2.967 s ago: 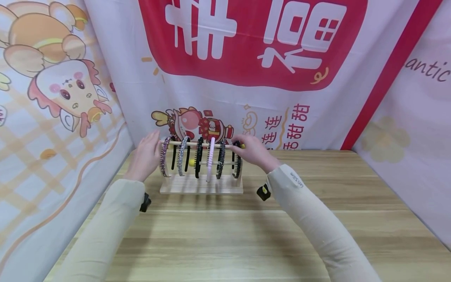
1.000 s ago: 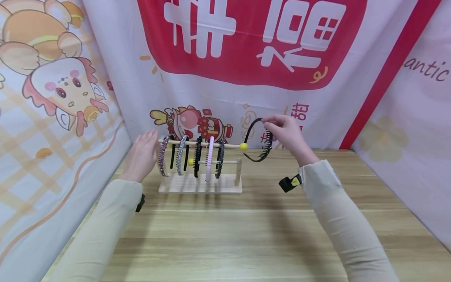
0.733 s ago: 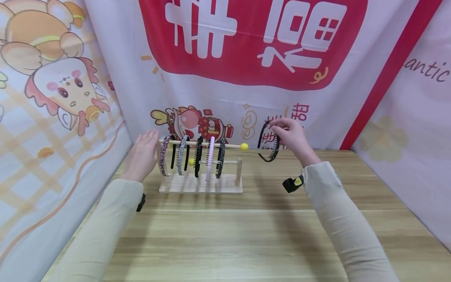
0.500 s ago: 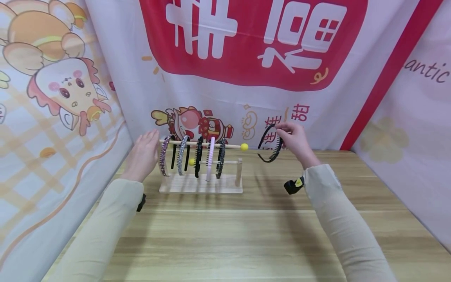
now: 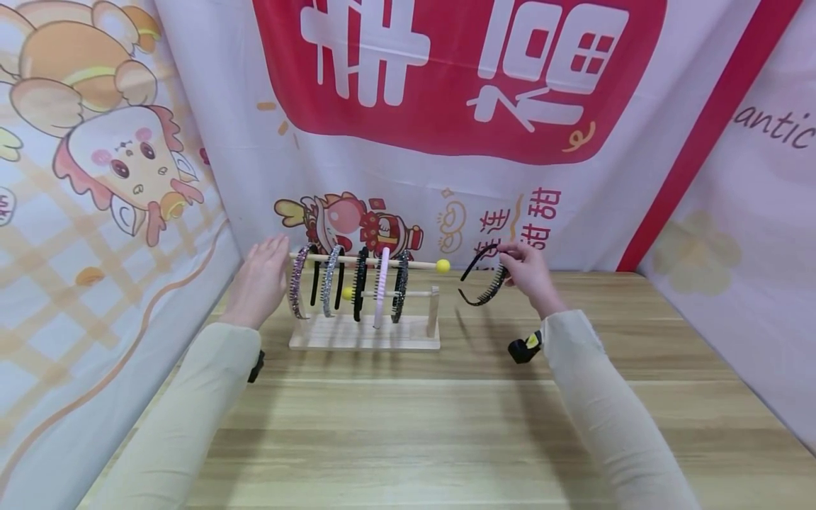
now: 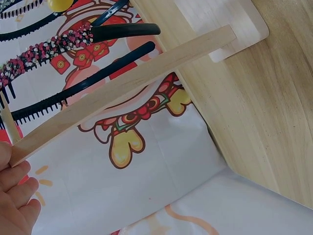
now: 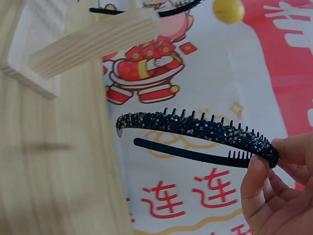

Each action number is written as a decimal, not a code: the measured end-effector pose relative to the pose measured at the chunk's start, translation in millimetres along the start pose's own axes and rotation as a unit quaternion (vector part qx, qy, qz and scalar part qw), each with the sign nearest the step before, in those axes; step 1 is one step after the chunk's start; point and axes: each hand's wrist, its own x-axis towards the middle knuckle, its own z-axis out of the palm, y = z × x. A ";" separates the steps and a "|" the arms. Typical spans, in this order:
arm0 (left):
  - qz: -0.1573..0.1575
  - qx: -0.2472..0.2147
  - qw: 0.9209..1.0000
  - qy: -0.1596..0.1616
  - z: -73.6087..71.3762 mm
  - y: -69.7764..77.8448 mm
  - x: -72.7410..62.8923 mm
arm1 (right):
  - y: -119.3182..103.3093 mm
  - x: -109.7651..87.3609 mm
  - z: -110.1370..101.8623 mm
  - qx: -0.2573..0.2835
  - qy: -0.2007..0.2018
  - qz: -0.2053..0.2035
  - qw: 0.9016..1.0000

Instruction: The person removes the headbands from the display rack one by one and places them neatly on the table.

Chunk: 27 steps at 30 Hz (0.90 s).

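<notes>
In the right wrist view, my right hand (image 7: 279, 191) pinches one end of a black headband (image 7: 195, 126) between thumb and fingers. Dark glittering stones cover the band, and comb teeth line its inner side. The head view has it held in the air, tilted, to the right of a wooden display stand (image 5: 363, 343). My left hand (image 5: 258, 283) rests against the stand's left end, fingers extended, by the top of its wooden post (image 6: 122, 88). On the upper rod hang several headbands, among them a purple-stoned one (image 5: 295, 283), a silver one (image 5: 327, 283) and a pale pink one (image 5: 380, 290).
A yellow ball (image 5: 443, 265) caps the upper rod's right end; another yellow ball (image 5: 347, 293) is on the lower rod. The stand is on a wood-grain table (image 5: 408, 432) near the printed back cloth (image 5: 408, 170). More printed cloth rises along both sides.
My right hand has lifted the black headband off the rod's right end and carried it right, then lower, with its tilt changing. My left hand stays at the stand's left end.
</notes>
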 end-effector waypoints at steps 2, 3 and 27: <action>-0.001 0.002 1.000 0.000 0.5 -0.1 0.5 | 5.4 0.2 2.2 0.005 -0.001 0.008 1.000; 0.000 0.002 1.000 0.000 0.6 -0.1 0.6 | 8.0 0.2 3.3 0.006 -0.001 0.012 1.000; 0.003 0.008 1.000 0.005 1.0 0.8 0.3 | 66.9 -1.3 17.2 0.033 0.004 0.034 0.999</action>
